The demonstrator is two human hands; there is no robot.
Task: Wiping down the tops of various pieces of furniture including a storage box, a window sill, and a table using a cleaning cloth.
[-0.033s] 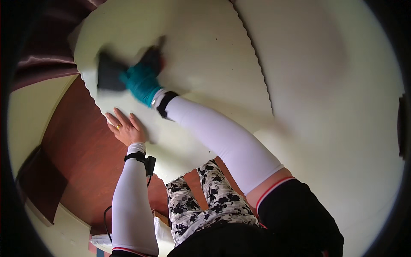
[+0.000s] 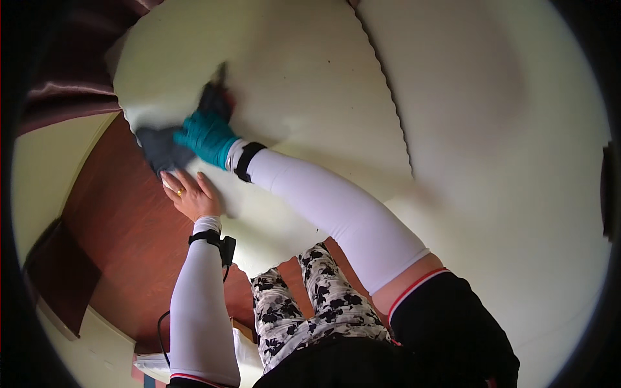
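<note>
My right hand (image 2: 207, 138), in a teal glove, is closed on a dark cloth (image 2: 163, 150) and presses it against a pale, scallop-edged covered surface (image 2: 297, 90). One part of the cloth spreads left over the surface's edge; a bunched, blurred end with a bit of red sticks up beyond the glove. Just below the cloth, my bare left hand (image 2: 194, 199) lies flat at the left edge of the surface, its fingers spread, a gold ring on one finger. The cloth comes close to the left fingertips; whether they touch I cannot tell.
Reddish-brown wood flooring (image 2: 123, 258) shows past the scalloped edge. A shiny maroon curtain (image 2: 71, 94) hangs at upper left, and a dark brown panel (image 2: 61, 278) stands at lower left. A black cable (image 2: 160, 333) runs beside my left forearm.
My right hand has moved the cloth slightly toward me and left, from well above the left hand to just beyond its fingertips. The left hand has stayed in place.
</note>
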